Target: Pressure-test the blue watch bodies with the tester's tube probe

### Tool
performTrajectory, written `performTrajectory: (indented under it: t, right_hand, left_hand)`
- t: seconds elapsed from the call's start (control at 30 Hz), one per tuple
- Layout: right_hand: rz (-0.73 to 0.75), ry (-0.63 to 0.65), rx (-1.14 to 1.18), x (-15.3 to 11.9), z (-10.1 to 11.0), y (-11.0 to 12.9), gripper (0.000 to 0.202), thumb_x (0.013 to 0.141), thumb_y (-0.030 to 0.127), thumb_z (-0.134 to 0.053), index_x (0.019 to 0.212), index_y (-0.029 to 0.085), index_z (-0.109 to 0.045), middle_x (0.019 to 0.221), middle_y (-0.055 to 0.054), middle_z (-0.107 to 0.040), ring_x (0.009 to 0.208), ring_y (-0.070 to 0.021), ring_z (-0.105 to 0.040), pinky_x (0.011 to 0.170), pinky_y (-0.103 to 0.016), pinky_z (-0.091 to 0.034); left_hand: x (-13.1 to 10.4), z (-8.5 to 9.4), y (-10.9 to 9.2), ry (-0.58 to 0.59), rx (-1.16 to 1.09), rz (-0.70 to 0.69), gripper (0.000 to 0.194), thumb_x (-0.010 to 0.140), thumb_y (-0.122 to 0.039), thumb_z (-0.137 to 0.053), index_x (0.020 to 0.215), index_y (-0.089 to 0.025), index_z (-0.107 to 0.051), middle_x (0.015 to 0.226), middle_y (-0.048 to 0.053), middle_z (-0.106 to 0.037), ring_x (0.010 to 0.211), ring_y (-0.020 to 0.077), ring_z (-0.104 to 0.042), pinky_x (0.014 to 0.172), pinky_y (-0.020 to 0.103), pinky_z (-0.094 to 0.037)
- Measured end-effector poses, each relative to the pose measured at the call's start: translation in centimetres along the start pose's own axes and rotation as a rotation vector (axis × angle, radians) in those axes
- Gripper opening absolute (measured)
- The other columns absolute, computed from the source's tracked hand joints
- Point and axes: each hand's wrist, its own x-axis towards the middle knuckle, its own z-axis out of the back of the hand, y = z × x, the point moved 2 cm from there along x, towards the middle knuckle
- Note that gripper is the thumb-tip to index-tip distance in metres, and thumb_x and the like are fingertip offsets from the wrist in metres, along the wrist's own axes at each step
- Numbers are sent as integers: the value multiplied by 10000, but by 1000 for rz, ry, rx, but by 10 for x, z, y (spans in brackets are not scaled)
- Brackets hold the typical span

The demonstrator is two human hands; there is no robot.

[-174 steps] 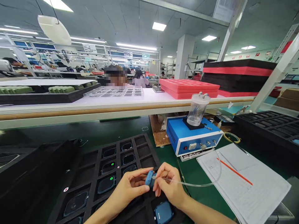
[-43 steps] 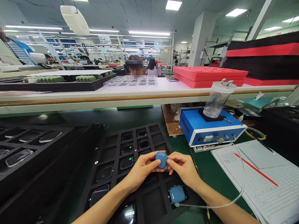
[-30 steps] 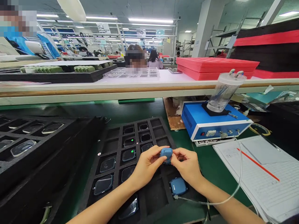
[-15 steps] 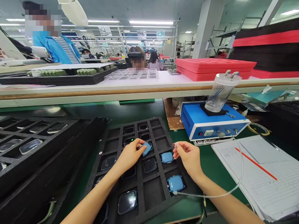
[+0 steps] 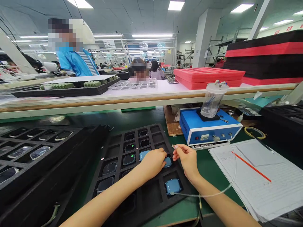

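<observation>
My left hand point(image 5: 152, 161) reaches across the black foam tray point(image 5: 151, 196), its bent fingers closed at the left edge of a blue smartwatch case point(image 5: 168, 162). Another blue smartwatch case point(image 5: 144, 154) lies in a slot to the left, partly covered by that hand. My right hand point(image 5: 186, 159) is pinched on a small pale piece point(image 5: 174, 146) beside the tray's right edge; its kind is too small to tell. Below, a third blue watch case point(image 5: 173, 186) sits back-up in its slot, with the end of a thin clear cable point(image 5: 213, 194) at its lower edge.
A blue box with knobs point(image 5: 210, 126) carries a clear cylinder point(image 5: 211, 102). Right of the tray lie papers point(image 5: 267, 189) with a red stick point(image 5: 251, 167). More black trays of watches point(image 5: 38, 154) stand left. A shelf point(image 5: 142, 101) crosses behind; co-workers are beyond.
My left hand has let go of one blue watch case, which now lies in its slot, and moved right to another. My right hand keeps its pinch. The view has tilted up.
</observation>
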Motion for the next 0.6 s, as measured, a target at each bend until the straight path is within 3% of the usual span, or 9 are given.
performTrajectory:
  t: [0.2,0.3,0.4,0.53,0.6]
  right_hand:
    - [17,13,0,-2,1,-1,188,675,302,-667,710,117,-657,532,-12,-613,412,-114,-554,396,-225,-497]
    - [30,18,-1,-2,2,-3,203,687,317,-670,722,118,-658,542,-17,-615,420,-116,-558,398,-226,-498]
    - [44,14,-3,-1,2,-4,217,694,331,-676,732,118,-658,550,-17,-614,427,-116,-560,399,-225,-498]
    - [74,-3,-5,-2,4,-3,211,713,333,-669,730,124,-651,547,-6,-602,430,-110,-556,402,-217,-496]
    - [85,-11,-11,-2,4,-2,201,722,329,-660,726,128,-647,546,-4,-598,432,-110,-555,401,-216,-493]
  left_hand:
    - [3,-4,-5,56,6,36,195,680,-108,-632,872,-134,-652,959,135,-613,870,285,-621,746,341,-468]
    - [2,-5,-2,32,-54,61,347,598,-116,-688,939,-130,-626,973,135,-620,844,300,-624,700,346,-469]
    - [0,-7,4,-12,-147,95,334,580,-101,-682,908,-143,-634,875,111,-662,831,310,-620,704,359,-450]
    - [-4,-10,21,-70,-345,123,142,686,-242,-649,791,-149,-671,780,78,-684,786,291,-620,704,357,-443]
    - [-6,-10,29,-92,-452,116,246,809,-325,-521,861,-136,-669,832,71,-690,809,264,-622,710,336,-457]
